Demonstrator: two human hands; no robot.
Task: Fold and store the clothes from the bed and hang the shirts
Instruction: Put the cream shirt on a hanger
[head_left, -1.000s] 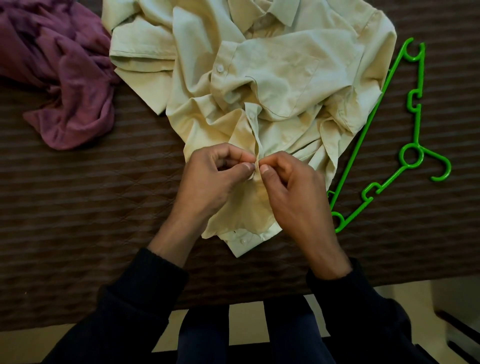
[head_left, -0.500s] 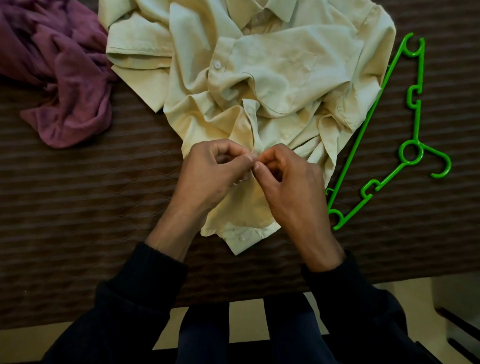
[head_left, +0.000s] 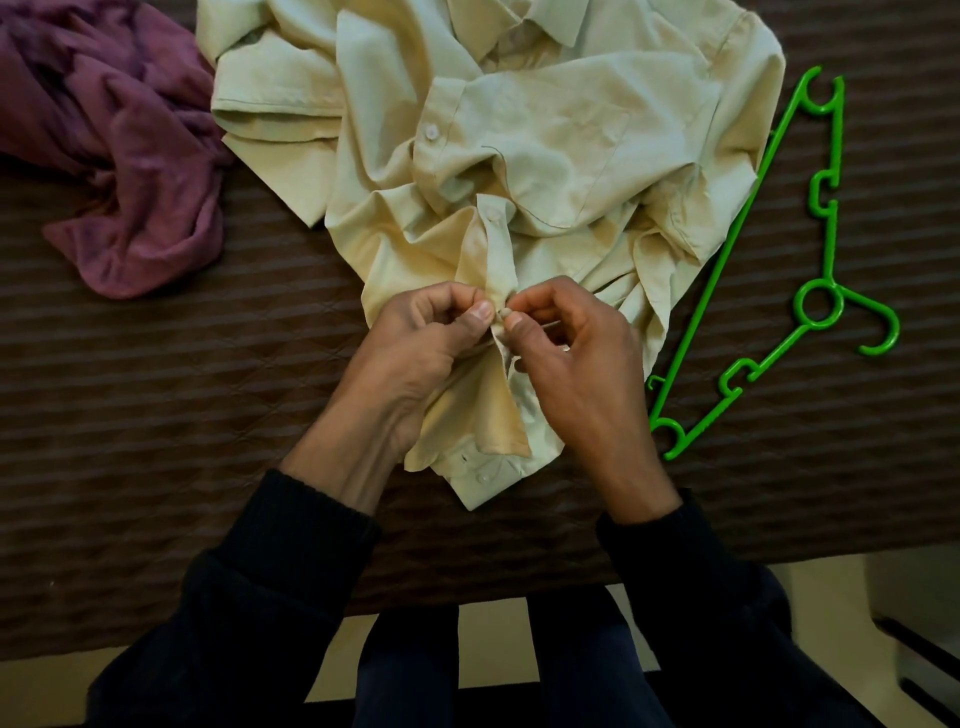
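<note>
Cream cotton, badly crumpled, filled the head view: the shirt (head_left: 519, 171) lay on the brown quilted bed (head_left: 182, 395), spread from its far edge down toward the near edge. Both hands worked at the front placket. The left hand (head_left: 421, 353) pinched one strip of it between thumb and curled fingers, and the right hand (head_left: 576, 353) pinched the facing strip, the two grips touching at a button (head_left: 505, 313). The step in hand looked like buttoning the shirt ahead of hanging; whether the button was going in or out could not be told. Next would come the green hanger (head_left: 727, 270), lying beside the shirt toward the right edge, partly tucked under its hem. A purple garment (head_left: 130, 171) sat bunched at the far left, well clear of the work.
</note>
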